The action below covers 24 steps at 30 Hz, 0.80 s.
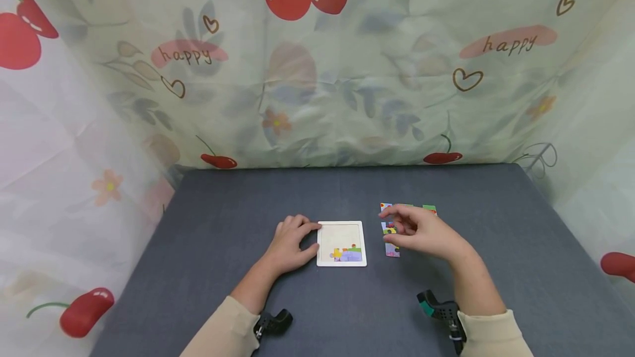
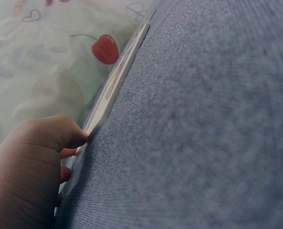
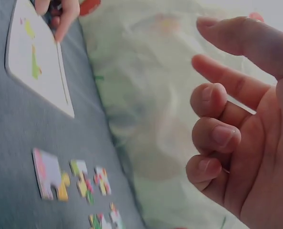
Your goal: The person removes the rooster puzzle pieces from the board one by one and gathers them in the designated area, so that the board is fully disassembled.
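A square puzzle tray [image 1: 337, 234] with a white rim lies mid-table, several joined jigsaw pieces [image 1: 351, 256] in its lower right part. My left hand [image 1: 290, 244] rests at the tray's left side, with thumb and index finger touching the edge. In the left wrist view, the thumb meets the tray's edge [image 2: 102, 106]. My right hand [image 1: 419, 230] hovers over loose jigsaw pieces [image 1: 392, 251] right of the tray, partly covering them. The right wrist view shows its thumb and index finger apart, other fingers curled loosely, nothing held. Below it lies a lavender corner piece [image 3: 47, 167].
Dark grey cloth covers the table [image 1: 238, 203]. A printed curtain [image 1: 347, 98] hangs behind the table's far edge and along both sides. Each wrist wears a black camera mount, such as the one on the right [image 1: 444, 313].
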### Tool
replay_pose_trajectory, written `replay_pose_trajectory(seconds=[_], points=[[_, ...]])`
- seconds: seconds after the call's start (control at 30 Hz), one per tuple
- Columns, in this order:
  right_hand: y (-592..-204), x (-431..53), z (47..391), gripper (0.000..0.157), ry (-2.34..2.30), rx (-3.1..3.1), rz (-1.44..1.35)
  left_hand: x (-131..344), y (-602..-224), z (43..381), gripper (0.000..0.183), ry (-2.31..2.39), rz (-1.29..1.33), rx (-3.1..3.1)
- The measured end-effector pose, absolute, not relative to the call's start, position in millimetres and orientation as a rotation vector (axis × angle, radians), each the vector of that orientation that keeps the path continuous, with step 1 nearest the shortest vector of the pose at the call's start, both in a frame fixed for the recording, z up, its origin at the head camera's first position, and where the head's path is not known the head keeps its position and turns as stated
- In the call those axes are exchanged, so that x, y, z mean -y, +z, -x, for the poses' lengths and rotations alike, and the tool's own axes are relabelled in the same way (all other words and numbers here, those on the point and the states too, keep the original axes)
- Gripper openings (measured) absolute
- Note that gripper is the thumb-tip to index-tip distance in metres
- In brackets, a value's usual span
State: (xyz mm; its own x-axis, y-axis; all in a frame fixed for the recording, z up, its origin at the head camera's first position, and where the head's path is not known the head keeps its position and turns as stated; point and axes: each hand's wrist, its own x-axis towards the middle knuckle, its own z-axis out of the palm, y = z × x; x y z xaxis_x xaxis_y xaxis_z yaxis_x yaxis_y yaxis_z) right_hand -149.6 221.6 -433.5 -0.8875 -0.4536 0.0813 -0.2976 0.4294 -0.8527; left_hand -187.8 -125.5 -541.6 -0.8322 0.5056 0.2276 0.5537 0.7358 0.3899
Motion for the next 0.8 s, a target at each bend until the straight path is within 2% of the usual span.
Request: replay_pose_trajectory(seconds=[0.23, 0.4, 0.63, 0.8], points=[[-426.1, -194.4, 141.6, 0.042, -1.435, -2.582, 0.859, 125.3, -542.6, 187.7, 0.045, -0.682, 0.865, 2.837], [-429.6, -170.8, 137.2, 0.041, -1.311, -2.670, 0.928, 125.1, -542.3, 187.9, 0.044, -0.674, 0.857, 2.830], [-449.2, -138.7, 134.9, 0.038, -1.056, -2.733, 0.971, 124.7, -542.6, 188.3, 0.041, -0.658, 0.855, 2.795], [-467.0, -125.9, 136.6, 0.038, -0.883, -2.793, 0.883, 124.5, -543.5, 188.8, 0.041, -0.671, 0.862, 2.795]])
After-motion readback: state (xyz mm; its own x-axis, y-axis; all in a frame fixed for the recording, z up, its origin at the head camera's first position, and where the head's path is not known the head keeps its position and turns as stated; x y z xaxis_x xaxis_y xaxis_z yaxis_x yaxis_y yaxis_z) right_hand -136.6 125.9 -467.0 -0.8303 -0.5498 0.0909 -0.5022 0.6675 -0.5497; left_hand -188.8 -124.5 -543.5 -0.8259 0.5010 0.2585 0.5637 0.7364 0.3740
